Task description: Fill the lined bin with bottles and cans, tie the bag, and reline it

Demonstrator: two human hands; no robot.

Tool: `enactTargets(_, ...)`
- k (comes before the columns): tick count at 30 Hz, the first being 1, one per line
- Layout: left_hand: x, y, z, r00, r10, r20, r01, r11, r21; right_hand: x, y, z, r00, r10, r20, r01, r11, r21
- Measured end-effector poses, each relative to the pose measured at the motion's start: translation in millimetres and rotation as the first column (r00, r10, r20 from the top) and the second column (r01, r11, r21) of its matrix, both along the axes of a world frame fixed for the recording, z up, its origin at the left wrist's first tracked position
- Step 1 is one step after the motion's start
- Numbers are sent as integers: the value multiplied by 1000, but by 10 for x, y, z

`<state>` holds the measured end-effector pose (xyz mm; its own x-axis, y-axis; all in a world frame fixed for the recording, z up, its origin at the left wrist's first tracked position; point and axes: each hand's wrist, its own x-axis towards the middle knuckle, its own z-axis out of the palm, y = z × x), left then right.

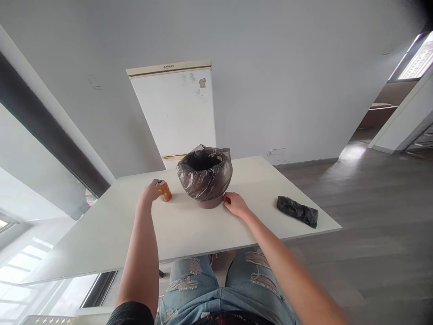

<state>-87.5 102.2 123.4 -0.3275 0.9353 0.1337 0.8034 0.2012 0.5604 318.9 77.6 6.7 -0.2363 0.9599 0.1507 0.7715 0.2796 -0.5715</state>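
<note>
On the left of the bin, my left hand (150,191) grips an orange drink can (164,191) from its left side; the can stands on the white table (192,230), tilted slightly in the view. A brownish waste bin (210,204) stands at the table's middle. A dark, see-through bin bag (206,183) lines it and hangs over its rim, covering most of the outside. My right hand (236,204) rests at the bin's lower right side, fingers curled in and touching or nearly touching its base. Whether anything is between those fingers is hidden.
A folded black plastic bag (297,211) lies near the table's right edge. Behind the table stands a white fridge (176,108) against a grey wall (277,81). The table's front edge runs just above my knees. Wood-look floor (338,257) extends on the right.
</note>
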Motion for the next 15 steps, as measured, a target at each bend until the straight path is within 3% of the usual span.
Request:
enactTargets(2,2,-57,-3,999,45,-6,-45,999,-27,1,-1,1,1000,1,4,-1,1000,-2)
enactTargets(4,4,-129,112,996,90,15,-90,996,21,-3,-5,8,1000,-1,10,1,1000,-2)
enactTargets(7,67,-263,462,985,158,74,-171,957,233,-10,-15,23,1000,-2,14,2,1000,-9)
enactTargets(9,195,-353,750,977,185,102,-211,868,449,-12,-23,32,1000,-2,13,3,1000,-16)
enactTargets(11,400,-414,1014,982,137,129,-187,748,636,-11,-28,36,1000,-3,10,4,1000,-20)
enactTargets(12,524,-427,1121,985,78,156,-163,728,666,-11,-28,35,1000,-4,11,4,1000,-19)
enactTargets(13,656,-427,1206,982,0,189,-128,736,665,-11,-28,33,1000,-4,11,5,1000,-16)
enactTargets(15,927,-390,1303,963,-146,227,-19,802,597,-11,-23,24,1000,-3,14,3,1000,-8)
